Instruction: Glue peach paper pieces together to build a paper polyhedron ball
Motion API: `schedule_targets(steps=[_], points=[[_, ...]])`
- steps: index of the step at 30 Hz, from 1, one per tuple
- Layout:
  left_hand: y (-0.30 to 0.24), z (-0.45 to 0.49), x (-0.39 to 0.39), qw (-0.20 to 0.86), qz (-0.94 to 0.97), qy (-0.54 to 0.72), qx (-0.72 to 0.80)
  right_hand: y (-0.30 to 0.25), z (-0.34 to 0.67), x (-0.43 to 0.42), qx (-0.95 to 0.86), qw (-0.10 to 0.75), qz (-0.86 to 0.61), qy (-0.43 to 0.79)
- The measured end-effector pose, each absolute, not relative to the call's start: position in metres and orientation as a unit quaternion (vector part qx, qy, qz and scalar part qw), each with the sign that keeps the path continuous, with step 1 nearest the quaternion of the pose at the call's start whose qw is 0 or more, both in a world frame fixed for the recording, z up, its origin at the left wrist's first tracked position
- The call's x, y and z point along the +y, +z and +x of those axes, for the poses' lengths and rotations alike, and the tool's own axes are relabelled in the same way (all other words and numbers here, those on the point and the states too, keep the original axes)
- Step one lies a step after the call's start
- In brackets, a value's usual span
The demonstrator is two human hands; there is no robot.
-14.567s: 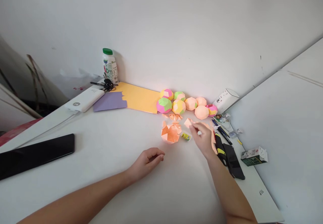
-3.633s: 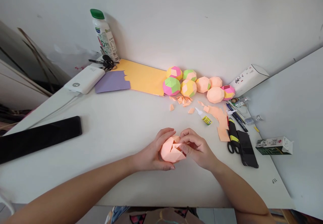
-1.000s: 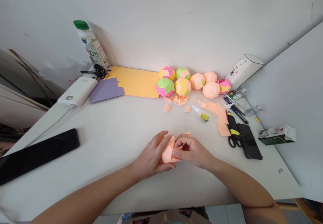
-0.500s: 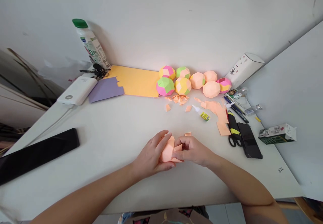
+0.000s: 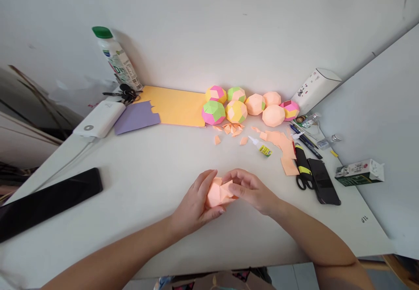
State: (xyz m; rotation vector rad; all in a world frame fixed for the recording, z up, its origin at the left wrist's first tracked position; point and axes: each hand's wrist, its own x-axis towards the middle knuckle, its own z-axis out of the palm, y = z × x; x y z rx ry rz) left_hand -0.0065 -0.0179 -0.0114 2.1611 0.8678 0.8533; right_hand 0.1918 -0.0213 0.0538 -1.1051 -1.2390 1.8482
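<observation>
A peach paper ball (image 5: 214, 192) with faceted sides and folded flaps sits low over the front middle of the table. My left hand (image 5: 193, 203) is wrapped round its left side, thumb below and fingers above. On the right side, my right hand (image 5: 253, 190) has its thumb and fingers closed on the flaps; the exact grip of the fingertips is partly hidden. Beyond the hands, several finished paper balls (image 5: 236, 111) in peach, yellow, green and pink stand by the wall. Small cut peach pieces (image 5: 243, 141) and a glue bottle (image 5: 264, 150) lie in front of them.
Peach paper scraps (image 5: 288, 150), scissors (image 5: 304, 179) and a phone (image 5: 322, 182) lie at right, near a small carton (image 5: 359, 172). Yellow card (image 5: 183, 107), purple card (image 5: 137, 117), a white power bank (image 5: 99, 117) and a black case (image 5: 52, 203) are at left.
The fingers of my right hand have shifted up along the ball and opened a little. A small paper piece beyond that hand no longer shows. My left hand keeps its hold.
</observation>
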Motion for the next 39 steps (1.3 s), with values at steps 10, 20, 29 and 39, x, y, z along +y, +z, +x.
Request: schedule_targets(steps=[10, 20, 29, 39], points=[[-0.003, -0.007, -0.028, 0.422, 0.795, 0.315, 0.301, 0.051, 0.199, -0.016, -0.517, 0.309, -0.381, 0.702], [0.012, -0.006, -0.023, 0.565, 0.710, 0.327, 0.264, 0.038, 0.202, -0.013, -0.541, 0.265, -0.347, 0.718], [0.008, -0.008, -0.025, 0.767, 0.525, 0.275, 0.247, 0.048, 0.206, -0.011, -0.549, 0.264, -0.342, 0.716], [0.007, -0.009, -0.021, 0.807, 0.486, 0.226, 0.250, 0.064, 0.210, -0.015, -0.574, 0.228, -0.334, 0.712]])
